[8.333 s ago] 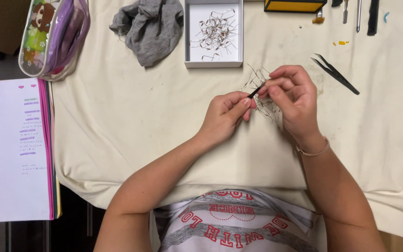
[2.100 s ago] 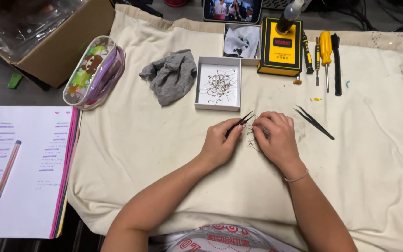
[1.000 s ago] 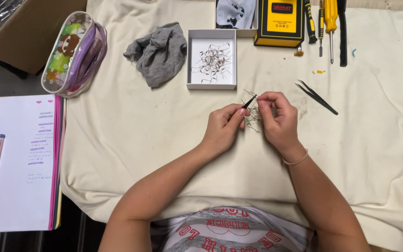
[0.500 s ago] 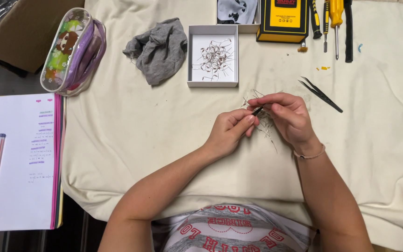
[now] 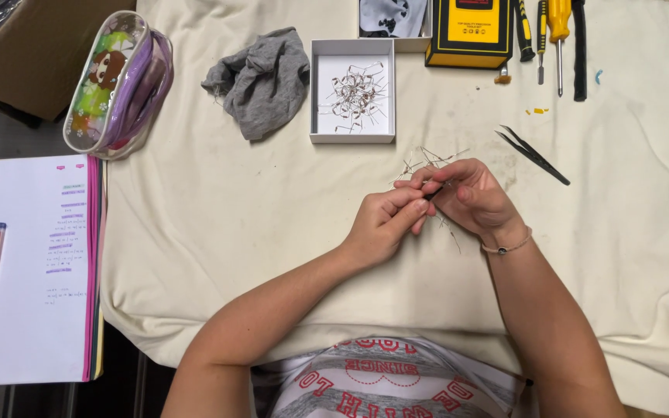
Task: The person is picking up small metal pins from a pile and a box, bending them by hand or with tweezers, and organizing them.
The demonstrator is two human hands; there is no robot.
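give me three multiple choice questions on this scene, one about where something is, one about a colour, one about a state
1. Where does the grey cloth lie?
A. left of the white box
B. on the notebook
C. under the tweezers

2. What colour is the screwdriver handle at the top edge?
A. red
B. yellow
C. green

3. How are the spare black tweezers on the table cover?
A. held in the left hand
B. standing in the box
C. lying loose, untouched

Answers:
1 A, the cloth sits just left of the box of small wire parts.
2 B, the handle is yellow.
3 C, both the left hand and right hand are busy together with a bunch of thin wire parts, away from them.
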